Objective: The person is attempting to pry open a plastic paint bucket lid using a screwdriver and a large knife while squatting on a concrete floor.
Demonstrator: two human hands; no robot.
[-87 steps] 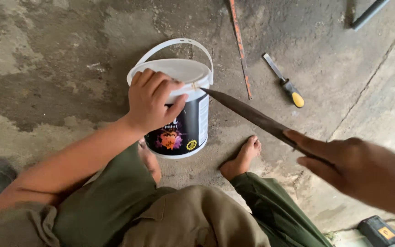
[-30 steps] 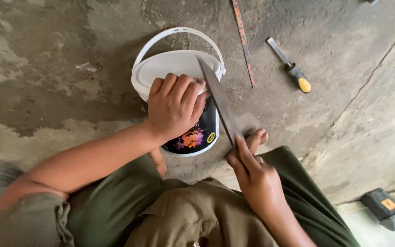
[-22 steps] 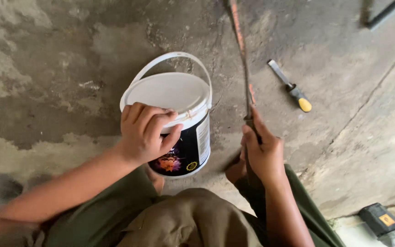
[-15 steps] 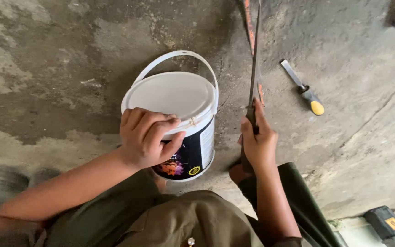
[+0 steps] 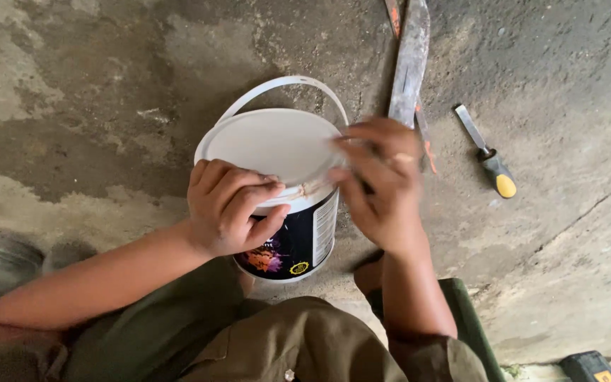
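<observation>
Bucket position: white plastic paint bucket with dark printed label [image 5: 288,233] stands upright on the stained grey concrete floor [image 5: 72,106], between the person's knees, its white snap-on lid [image 5: 270,141] seated and its white bail handle [image 5: 277,86] swung to the far side. Left hand [image 5: 228,209] wraps the near rim, fingers curled over the lid edge, thumb against the label; grip closed on the bucket. Right hand [image 5: 380,180] is motion-blurred just beside the lid's right edge, fingers closed around the handle end of a long flat dark metal blade [image 5: 408,67] that points away along the floor. Risk, as judged: the blade edge runs close to the left fingers at the rim, so a slip while working the lid seam could cut them; forcing the seal could crack the plastic or tip the bucket and spill its contents. Hard to read: blur hides exactly how the right fingers sit and whether the blade touches the lid. Blade tip is cut off at the top edge. A yellow-handled chisel [image 5: 493,159] lies well apart to the right; a dark box [image 5: 592,366] is cropped at the bottom corner.
</observation>
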